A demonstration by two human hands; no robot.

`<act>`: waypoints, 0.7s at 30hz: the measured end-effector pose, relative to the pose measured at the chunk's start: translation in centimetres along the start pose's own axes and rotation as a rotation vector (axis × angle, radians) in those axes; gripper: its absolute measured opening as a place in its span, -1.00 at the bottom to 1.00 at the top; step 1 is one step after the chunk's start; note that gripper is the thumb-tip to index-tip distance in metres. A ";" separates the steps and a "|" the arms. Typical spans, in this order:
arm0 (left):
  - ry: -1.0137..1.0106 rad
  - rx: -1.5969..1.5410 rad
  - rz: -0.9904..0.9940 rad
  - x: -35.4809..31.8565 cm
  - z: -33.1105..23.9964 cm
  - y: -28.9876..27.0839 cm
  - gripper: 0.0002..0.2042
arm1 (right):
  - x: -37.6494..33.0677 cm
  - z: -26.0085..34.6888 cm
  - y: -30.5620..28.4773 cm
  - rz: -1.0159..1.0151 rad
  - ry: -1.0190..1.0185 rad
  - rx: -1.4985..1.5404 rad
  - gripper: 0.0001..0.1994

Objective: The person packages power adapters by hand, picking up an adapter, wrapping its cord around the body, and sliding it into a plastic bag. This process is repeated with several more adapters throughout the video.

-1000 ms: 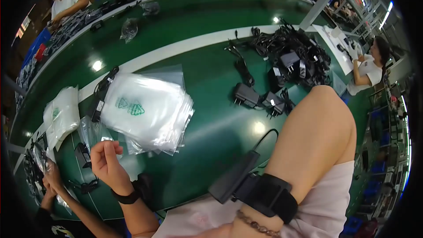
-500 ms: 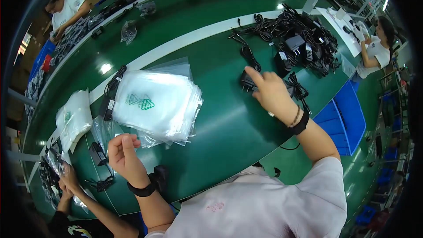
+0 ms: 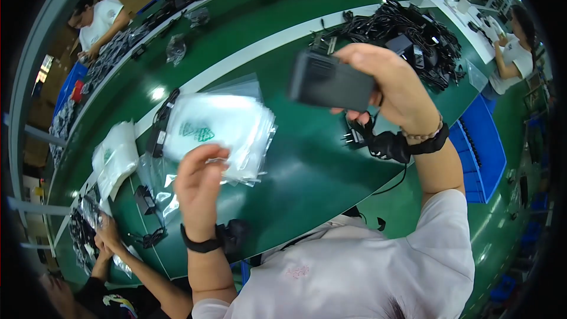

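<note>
My right hand point(image 3: 396, 82) is closed around a black power adapter point(image 3: 331, 82), raised above the green table with its metal prongs pointing away from me. Below that wrist is a bundled black cord point(image 3: 387, 145) beside a plug with prongs; whether it belongs to the held adapter I cannot tell. My left hand point(image 3: 201, 192) is in the air, loosely curled, nothing visible between thumb and fingers. Just beyond it lies a stack of clear plastic bags point(image 3: 230, 124) with green print. A black adapter with its cord point(image 3: 158, 136) rests along the stack's left edge.
A tangled heap of black adapters and cords point(image 3: 407, 35) covers the far right of the table. More plastic bags point(image 3: 115, 156) lie at left, near a co-worker's hands point(image 3: 107, 236). A blue bin point(image 3: 481, 147) stands at right. Other people sit at far left and far right.
My right hand has picked up the adapter from the table and lifted it toward me. My left hand has shifted right and its fingers have loosened somewhat.
</note>
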State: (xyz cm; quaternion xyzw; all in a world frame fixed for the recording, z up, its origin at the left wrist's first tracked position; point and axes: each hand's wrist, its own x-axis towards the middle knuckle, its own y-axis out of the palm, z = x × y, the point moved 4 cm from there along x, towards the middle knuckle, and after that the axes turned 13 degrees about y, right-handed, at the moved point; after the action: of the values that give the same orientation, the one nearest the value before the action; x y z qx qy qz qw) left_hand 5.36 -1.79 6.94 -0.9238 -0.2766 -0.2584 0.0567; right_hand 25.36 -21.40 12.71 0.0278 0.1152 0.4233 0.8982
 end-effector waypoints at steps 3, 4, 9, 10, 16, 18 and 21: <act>0.061 -0.167 0.105 0.1 -0.2 4.1 -0.37 | 0.4 0.0 5.5 0.250 0.124 -0.042 -0.66; 0.064 -0.138 0.083 0.0 -1.0 4.5 -0.37 | 0.5 -0.5 7.4 0.328 0.159 -0.089 -0.65; -0.003 -0.525 -0.175 0.2 -1.3 2.6 -0.32 | 3.7 -4.6 11.5 0.583 -0.116 -0.168 -0.58; 0.054 -0.528 -0.264 0.3 -1.4 1.6 -0.33 | 4.4 -5.3 11.7 0.609 -0.273 -0.148 -0.56; 0.146 -0.783 -0.305 0.7 -3.4 -0.2 -0.40 | 4.7 -10.3 14.1 0.242 -0.291 -0.316 -0.48; 0.145 -0.957 -0.301 0.6 -3.9 0.2 -0.43 | 4.9 -9.3 14.8 0.314 -0.453 -0.303 -0.50; 0.217 -0.808 -0.432 0.2 -3.8 -3.5 -0.48 | 5.5 -7.3 13.8 0.419 -0.023 -0.152 -0.53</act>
State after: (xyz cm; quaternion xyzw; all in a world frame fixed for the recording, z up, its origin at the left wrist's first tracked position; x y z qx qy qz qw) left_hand 1.93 0.26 10.12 -0.7608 -0.3324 -0.4464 -0.3339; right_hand 16.65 -8.66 6.68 -0.0119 0.0641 0.6078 0.7914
